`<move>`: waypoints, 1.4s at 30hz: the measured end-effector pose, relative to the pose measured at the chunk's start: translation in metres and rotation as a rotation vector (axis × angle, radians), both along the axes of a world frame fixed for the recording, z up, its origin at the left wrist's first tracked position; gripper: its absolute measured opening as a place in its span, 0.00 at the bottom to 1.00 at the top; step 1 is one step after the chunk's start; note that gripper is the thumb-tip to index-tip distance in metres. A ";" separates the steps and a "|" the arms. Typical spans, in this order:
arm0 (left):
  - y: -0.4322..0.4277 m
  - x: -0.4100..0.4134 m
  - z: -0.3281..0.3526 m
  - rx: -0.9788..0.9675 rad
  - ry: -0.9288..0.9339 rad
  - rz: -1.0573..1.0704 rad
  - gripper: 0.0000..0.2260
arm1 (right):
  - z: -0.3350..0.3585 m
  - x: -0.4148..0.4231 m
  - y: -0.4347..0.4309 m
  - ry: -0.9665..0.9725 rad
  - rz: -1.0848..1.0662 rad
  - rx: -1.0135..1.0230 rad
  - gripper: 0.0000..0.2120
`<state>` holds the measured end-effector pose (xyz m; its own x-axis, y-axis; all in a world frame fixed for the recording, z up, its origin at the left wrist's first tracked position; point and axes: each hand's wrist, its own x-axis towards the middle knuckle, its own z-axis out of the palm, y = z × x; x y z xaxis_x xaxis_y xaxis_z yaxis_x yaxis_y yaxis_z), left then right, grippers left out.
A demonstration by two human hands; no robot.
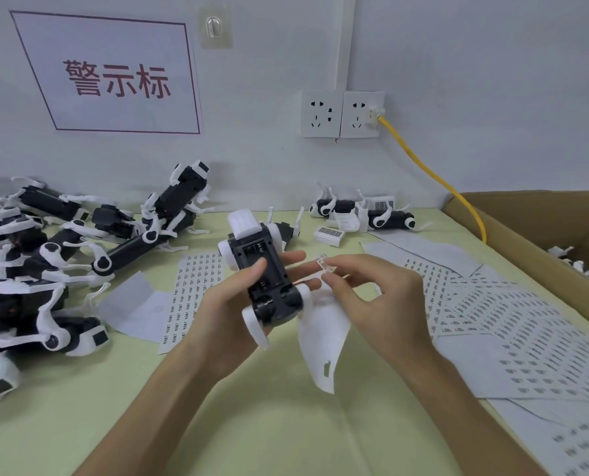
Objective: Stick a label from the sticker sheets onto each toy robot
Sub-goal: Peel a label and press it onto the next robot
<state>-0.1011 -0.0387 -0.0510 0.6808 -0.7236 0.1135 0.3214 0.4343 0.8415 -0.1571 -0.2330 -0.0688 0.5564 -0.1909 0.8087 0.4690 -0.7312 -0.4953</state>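
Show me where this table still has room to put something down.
The bare green tabletop nearest the person, between the pile of toy robots on the left and the sticker sheets on the right, is free. Crowded: that pile, the sheets, and mid-table, where the left hand grips a toy robot and the right hand pinches a label.

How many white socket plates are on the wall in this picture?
2. They are side by side on the wall: the left white square socket plate has nothing plugged in, the right socket plate holds a plug with a yellow cable. None seems hidden.
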 end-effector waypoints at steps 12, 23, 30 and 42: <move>-0.002 -0.002 0.000 0.174 -0.165 0.055 0.33 | 0.005 -0.001 0.002 0.159 0.054 0.268 0.06; -0.005 0.001 -0.009 0.211 -0.262 0.021 0.20 | 0.004 -0.003 0.004 0.076 -0.065 0.132 0.07; -0.007 0.001 -0.009 0.205 -0.248 0.027 0.21 | 0.003 -0.002 0.004 0.105 -0.053 0.124 0.07; -0.008 0.014 -0.020 0.188 -0.174 0.311 0.22 | 0.008 -0.002 0.003 0.117 0.025 0.384 0.07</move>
